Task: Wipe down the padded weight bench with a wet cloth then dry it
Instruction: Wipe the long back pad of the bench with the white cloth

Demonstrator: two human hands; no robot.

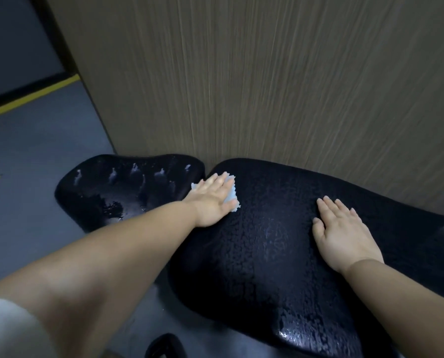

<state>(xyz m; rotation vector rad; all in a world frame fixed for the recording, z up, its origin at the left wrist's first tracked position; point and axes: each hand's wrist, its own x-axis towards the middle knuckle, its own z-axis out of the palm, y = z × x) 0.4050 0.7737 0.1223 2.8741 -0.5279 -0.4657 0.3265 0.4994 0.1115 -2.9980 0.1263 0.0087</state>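
At the bench (267, 241) edge, left hand (211, 200) presses cloth (234, 204).

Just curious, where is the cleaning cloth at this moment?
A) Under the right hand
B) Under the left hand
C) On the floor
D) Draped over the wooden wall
B: the pale blue cloth peeks out from beneath the flat fingers of the left hand, which presses it onto the larger black pad, while the right hand rests flat on the same pad with nothing under it.
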